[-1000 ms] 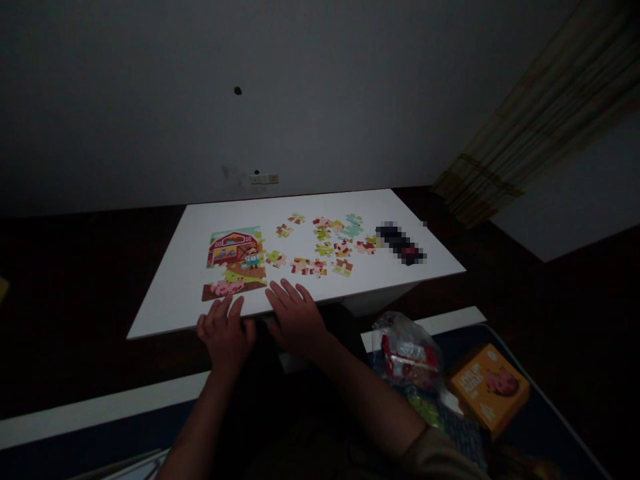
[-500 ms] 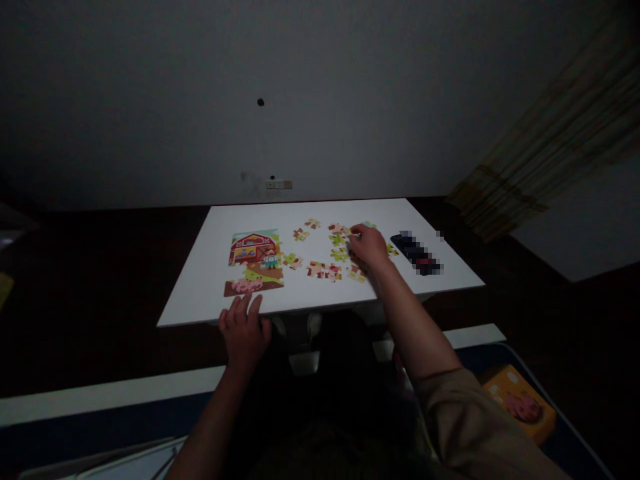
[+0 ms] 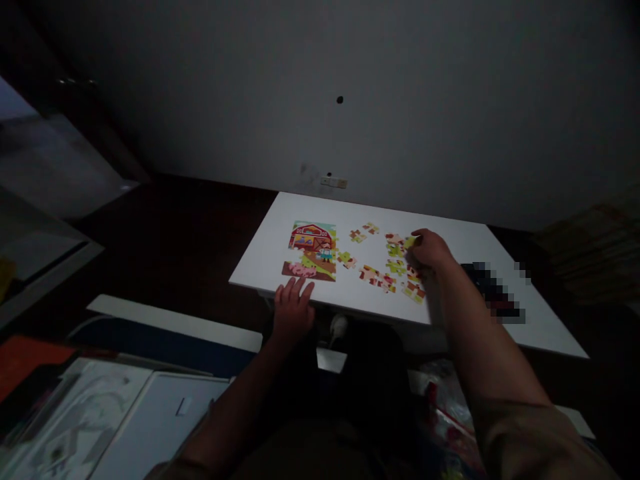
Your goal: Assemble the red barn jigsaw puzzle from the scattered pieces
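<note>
My right hand point(image 3: 431, 251) reaches over the loose jigsaw pieces on the right. Its thumb and fingers are pinched at a yellow-green puzzle piece point(image 3: 410, 243); the hand hides part of it. Below and left of it lie more loose pieces, some green point(image 3: 395, 267), some brown and pink point(image 3: 377, 279). My left hand point(image 3: 294, 308) rests at the table's near edge, fingers spread, holding nothing. Just beyond its fingertips lies a partly joined jigsaw point(image 3: 313, 252) with a red barn, a figure and pink pigs. A green piece point(image 3: 345, 258) sits at its right side.
The white table point(image 3: 265, 267) stands near a grey wall. Two pieces point(image 3: 364, 232) lie towards its back. A dark, pixelated object point(image 3: 495, 293) is right of my right forearm. A whiteboard-like panel point(image 3: 150, 420) lies at lower left, and a clear plastic bag point(image 3: 447, 393) at lower right.
The view has turned left, so the table appears farther right and tilted. My right hand stays over the right-hand pieces, a yellow-green one now showing at its fingertips. My left hand stays at the edge.
</note>
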Available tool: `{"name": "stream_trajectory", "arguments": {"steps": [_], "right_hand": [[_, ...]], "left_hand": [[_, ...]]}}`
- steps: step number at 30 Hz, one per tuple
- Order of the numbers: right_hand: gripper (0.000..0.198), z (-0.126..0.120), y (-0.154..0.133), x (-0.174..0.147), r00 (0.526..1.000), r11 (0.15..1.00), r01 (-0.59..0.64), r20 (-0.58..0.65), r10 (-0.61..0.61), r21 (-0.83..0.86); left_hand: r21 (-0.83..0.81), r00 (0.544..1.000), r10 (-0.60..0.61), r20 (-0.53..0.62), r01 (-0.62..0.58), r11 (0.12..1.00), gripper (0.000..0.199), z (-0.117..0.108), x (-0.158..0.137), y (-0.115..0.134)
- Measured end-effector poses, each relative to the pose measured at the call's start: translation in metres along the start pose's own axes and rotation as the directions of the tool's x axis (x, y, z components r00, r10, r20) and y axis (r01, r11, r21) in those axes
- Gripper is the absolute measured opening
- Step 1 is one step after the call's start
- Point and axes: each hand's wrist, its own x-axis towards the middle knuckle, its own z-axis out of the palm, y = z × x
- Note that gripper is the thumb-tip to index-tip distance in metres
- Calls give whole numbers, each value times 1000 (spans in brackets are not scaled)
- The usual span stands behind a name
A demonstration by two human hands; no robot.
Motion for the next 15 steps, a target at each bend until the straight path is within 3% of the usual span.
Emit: {"name": "stream_trajectory", "arguments": {"steps": [4,7,10,13,15], "right_hand": [[26,-11,-43,-12,981,972,101,-182,-63,214],[30,-8,-104,-32,955,810,295,-123,-271,507],[27,7,-172,-56,813,648,415,60,-579,639],[28,29,-224,-75,679,636,487,198,-707,598],[26,44,-244,-82,628,636,527,245,-738,564]], "left_hand": [[-34,1000,10,20,-10,999,54,-5,0,-1],[-44,999,10,38,-8,999,55,-7,0,-1],[-43,998,11,54,-9,999,56,-10,-1,-2],[-29,997,23,76,-21,999,56,-16,-2,-2],[-26,996,33,85,-31,999,55,-20,-4,-2]]}}
